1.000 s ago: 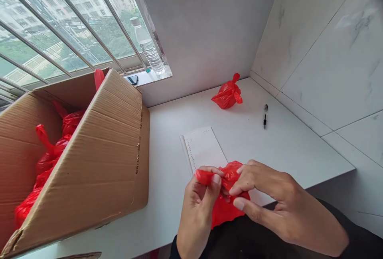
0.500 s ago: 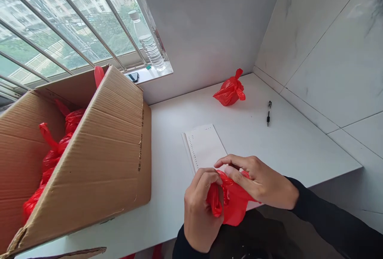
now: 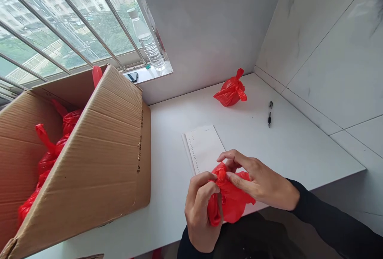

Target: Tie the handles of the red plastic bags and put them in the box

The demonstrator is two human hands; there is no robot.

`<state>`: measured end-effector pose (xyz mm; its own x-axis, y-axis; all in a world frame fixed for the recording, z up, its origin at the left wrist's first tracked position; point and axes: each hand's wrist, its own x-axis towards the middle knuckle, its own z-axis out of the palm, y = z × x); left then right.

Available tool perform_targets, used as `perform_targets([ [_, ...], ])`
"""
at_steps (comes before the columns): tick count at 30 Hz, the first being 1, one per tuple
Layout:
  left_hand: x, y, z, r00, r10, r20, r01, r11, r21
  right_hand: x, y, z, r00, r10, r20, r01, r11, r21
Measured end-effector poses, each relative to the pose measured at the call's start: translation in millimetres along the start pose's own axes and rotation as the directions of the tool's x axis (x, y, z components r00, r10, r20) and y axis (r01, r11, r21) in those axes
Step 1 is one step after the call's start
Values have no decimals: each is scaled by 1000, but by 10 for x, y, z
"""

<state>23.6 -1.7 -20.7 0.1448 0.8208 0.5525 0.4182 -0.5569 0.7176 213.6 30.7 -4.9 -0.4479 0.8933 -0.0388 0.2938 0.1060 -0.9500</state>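
A red plastic bag is bunched between my two hands over the front edge of the white table. My left hand is closed round one side of it, with a red loop sticking out below the fingers. From the right, my right hand pinches the bag's gathered top between thumb and fingers. Whatever the bag contains is hidden. An open notebook with handwritten lines lies just beyond, its near end covered by the hands and bag.
A large open cardboard box with several red bags inside stands at the left. A tied red bag sits at the back, a black pen to its right. On the windowsill are a water bottle and a phone.
The fingers of both hands have come closer together at the bag's gathered top, which now bunches up between them. The tied bag, notebook and box stay where they were.
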Motion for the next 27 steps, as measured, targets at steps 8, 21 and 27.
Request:
perform_targets([
  [8, 7, 6, 23, 1000, 21, -10, -21, 1000, 3, 17, -17, 37, 995, -93, -44, 92, 995, -26],
  [21, -281, -50, 46, 998, -57, -11, 58, 959, 278, -70, 14, 11, 969, -15, -247, 19, 1000, 16],
  [27, -707, -246, -171, 927, -346, -144, 370, 906, 206, -186, 611, -178, 905, 203, -375, -204, 978, 37],
])
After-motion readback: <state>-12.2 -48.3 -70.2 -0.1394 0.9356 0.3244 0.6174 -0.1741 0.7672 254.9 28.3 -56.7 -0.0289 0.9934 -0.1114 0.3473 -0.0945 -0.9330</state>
